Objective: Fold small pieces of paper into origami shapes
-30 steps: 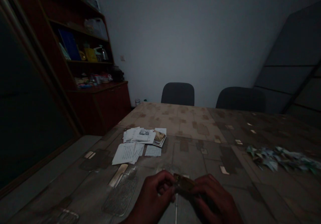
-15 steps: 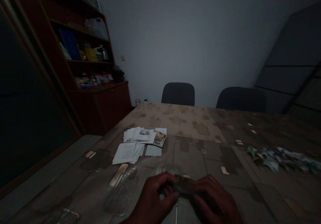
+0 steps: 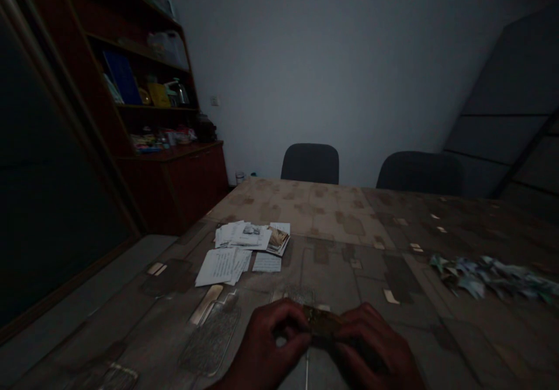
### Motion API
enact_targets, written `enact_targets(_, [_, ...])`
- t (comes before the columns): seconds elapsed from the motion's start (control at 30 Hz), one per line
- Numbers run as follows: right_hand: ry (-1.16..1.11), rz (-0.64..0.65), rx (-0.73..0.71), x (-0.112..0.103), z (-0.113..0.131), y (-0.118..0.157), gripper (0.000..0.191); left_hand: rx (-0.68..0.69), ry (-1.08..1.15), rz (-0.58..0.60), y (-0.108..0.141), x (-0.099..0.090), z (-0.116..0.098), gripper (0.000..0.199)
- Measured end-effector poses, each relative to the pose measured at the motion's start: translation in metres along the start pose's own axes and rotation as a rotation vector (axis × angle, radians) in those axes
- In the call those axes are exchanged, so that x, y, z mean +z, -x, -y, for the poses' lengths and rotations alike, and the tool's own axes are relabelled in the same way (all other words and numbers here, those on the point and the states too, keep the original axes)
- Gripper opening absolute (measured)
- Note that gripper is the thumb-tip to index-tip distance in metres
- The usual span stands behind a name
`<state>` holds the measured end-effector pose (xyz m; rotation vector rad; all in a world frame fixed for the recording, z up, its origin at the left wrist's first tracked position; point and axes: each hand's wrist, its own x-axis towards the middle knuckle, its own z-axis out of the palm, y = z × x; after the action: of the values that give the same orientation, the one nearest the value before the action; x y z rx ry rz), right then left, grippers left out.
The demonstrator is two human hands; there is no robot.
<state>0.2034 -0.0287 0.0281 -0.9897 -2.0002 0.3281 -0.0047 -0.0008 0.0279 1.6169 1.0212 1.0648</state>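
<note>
Both hands working low in view, nr the front of the desk. L hand is closing its grip on the L end of a small dark brownish item, thumb & fingers pinching; R hand is gripping the R end, fingers over it. Item is sitting betw the two hands, above the patterned cloth; too dark to tell exactly what it is. Beyond the L hand, white printed cards are lying in an overlapping pile, w/ a few more sheets just in front & a brownish pic card at the pile's R side. Far R, a row of crumpled or folded pale/greenish papers is resting on the desk, well apart from the hands. Two dark chairs are standing behind the far edge; a reddish cabinet w/ shelves is standing at L, holding a blue folder-like item, a yellow item & a kettle.
</note>
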Motion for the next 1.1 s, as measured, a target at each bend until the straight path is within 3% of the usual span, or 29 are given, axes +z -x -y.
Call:
enact_targets(0.1, [0.012, -0.043, 0.044, 0.001, -0.001, 0.004, 0.022, -0.043, -0.011, -0.033, 0.003, 0.000, 0.003, 0.011])
enact_targets(0.17, [0.026, -0.094, 0.082, 0.002, -0.001, 0.006, 0.035, -0.016, -0.042, -0.046, 0.006, -0.001, 0.005, 0.012])
enact_targets(0.23, [0.026, -0.117, 0.092, 0.002, 0.000, 0.006, 0.037, 0.036, -0.086, -0.046, 0.008, -0.002, 0.005, 0.012])
enact_targets(0.33, [0.000, -0.087, -0.040, 0.000, 0.003, 0.000, 0.006, 0.169, -0.122, -0.035, 0.008, -0.005, 0.002, 0.014])
enact_targets(0.47, [0.008, -0.094, -0.164, -0.005, 0.005, -0.006, 0.030, 0.410, -0.147, 0.036, 0.005, -0.009, -0.004, 0.023])
enact_targets(0.57, [0.005, -0.088, -0.159, -0.006, 0.004, -0.006, 0.025, 0.493, -0.190, 0.092, 0.004, -0.012, -0.002, 0.024])
enact_targets(0.7, [-0.003, -0.112, -0.126, -0.006, 0.004, -0.005, 0.019, 0.542, -0.262, 0.184, 0.005, -0.014, 0.010, 0.027])
enact_targets(0.87, [-0.034, -0.110, -0.103, -0.006, 0.004, -0.003, 0.035, 0.600, -0.354, 0.263, 0.007, -0.017, 0.018, 0.030])
enact_targets(1.0, [-0.042, -0.060, -0.127, -0.005, 0.001, -0.001, 0.038, 0.647, -0.336, 0.266, 0.007, -0.018, 0.012, 0.023])
enact_targets(1.1, [-0.028, -0.016, -0.167, -0.001, 0.002, -0.002, 0.032, 0.579, -0.294, 0.220, 0.006, -0.015, 0.004, 0.021])
